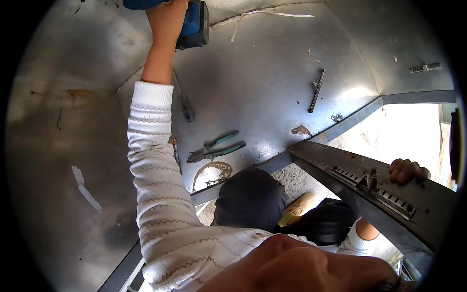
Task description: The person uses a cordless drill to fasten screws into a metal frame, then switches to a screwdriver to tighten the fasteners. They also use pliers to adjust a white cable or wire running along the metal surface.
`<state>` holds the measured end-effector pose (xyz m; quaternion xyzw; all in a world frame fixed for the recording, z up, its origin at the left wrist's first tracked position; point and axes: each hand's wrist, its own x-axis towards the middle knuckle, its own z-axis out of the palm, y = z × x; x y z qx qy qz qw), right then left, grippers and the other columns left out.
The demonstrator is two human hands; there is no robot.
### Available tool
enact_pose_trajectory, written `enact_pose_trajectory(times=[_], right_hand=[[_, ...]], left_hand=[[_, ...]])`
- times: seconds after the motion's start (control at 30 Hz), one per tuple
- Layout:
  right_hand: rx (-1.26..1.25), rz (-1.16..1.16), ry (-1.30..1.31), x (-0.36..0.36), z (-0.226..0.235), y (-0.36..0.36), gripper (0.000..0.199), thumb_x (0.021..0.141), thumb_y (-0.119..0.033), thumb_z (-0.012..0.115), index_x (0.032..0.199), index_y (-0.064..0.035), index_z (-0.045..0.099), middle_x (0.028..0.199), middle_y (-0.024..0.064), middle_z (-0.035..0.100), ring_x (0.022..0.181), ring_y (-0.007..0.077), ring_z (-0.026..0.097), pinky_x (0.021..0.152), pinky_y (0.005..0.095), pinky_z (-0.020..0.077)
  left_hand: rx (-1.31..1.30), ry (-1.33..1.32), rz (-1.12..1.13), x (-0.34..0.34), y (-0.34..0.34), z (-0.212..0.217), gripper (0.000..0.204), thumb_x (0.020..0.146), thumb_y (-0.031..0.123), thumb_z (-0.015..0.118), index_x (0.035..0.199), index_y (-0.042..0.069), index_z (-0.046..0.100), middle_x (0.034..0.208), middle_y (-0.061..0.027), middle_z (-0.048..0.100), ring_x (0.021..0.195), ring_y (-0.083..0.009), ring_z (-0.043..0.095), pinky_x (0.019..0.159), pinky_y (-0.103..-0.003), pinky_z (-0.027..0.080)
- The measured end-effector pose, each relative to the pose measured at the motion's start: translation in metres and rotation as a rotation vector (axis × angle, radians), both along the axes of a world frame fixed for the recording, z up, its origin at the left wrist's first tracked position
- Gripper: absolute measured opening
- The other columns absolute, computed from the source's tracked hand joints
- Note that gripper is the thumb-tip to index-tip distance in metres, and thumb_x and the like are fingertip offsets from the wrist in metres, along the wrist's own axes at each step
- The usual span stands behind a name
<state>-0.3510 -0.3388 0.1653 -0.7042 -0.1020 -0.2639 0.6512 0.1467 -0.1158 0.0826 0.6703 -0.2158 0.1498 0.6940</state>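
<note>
Head view: where does the power tool sit against the grip?

Inside it. The left grip [168, 10] is closed round the blue power tool [191, 23] at the very top, with the body out to the left of the fist and the black base to the right. (The rim cuts off the upper part, so I can't tell which way its nose points.)

And its long axis?

Roughly left to right, sloping down toward the base, so it lies across the left forearm rather than along it.

What about the other hand?

Well apart. The right grip [407, 171] has its fingers curled over the edge of the metal beam [316, 152], thumb hidden. The left is plainly nearer the tool, since it holds it.

What stands in the way?

The white sleeve [158, 160] covers a long stretch of view. Just right of it, on the metal panel [253, 73], lie a slim hand tool [188, 111] and, lower, pliers [216, 147] with green handles spread to the right, a knee [250, 199] near them.

Between tool and beam?

I'd judge a straight line passes between the pliers and a perforated strip [317, 91]. A slotted strip [377, 193] rests along the beam, near the right fingers.
</note>
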Motion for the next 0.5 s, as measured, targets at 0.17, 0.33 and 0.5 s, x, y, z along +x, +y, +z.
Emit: enact_pose_trajectory(times=[0.17, 0.33, 0.5], right_hand=[[-0.028, -0.038, 0.0, -0.003, 0.0, 0.003, 0.046, 0.107, -0.04, 0.047, 0.135, -0.0041, 0.053, 0.093, 0.0159, 0.065, 0.078, 0.0268, 0.062, 0.076, 0.0437, 0.0488], [0.025, 0.056, 0.03, -0.005, -0.002, -0.009, 0.047, 0.106, -0.041, 0.049, 0.136, -0.0051, 0.053, 0.093, 0.0149, 0.065, 0.079, 0.0271, 0.062, 0.077, 0.0436, 0.048], [-0.003, -0.02, 0.009, 0.0, -0.001, 0.0, 0.046, 0.106, -0.037, 0.052, 0.14, -0.0071, 0.056, 0.086, 0.0102, 0.062, 0.072, 0.0214, 0.056, 0.073, 0.0386, 0.046]], left_hand=[[0.211, 0.099, -0.356, 0.021, 0.028, -0.002, 0.026, 0.096, 0.03, 0.076, 0.091, 0.007, 0.066, 0.07, 0.0006, 0.06, 0.061, -0.0099, 0.053, 0.061, -0.029, 0.044], [0.225, 0.03, -0.241, -0.049, 0.047, -0.036, 0.029, 0.096, 0.024, 0.077, 0.116, 0.005, 0.068, 0.073, 0.0041, 0.058, 0.058, -0.0051, 0.045, 0.055, -0.024, 0.036], [0.219, 0.115, -0.139, -0.07, 0.052, -0.089, 0.023, 0.097, 0.024, 0.076, 0.106, 0.006, 0.066, 0.073, 0.0045, 0.057, 0.057, -0.0052, 0.044, 0.053, -0.025, 0.037]])
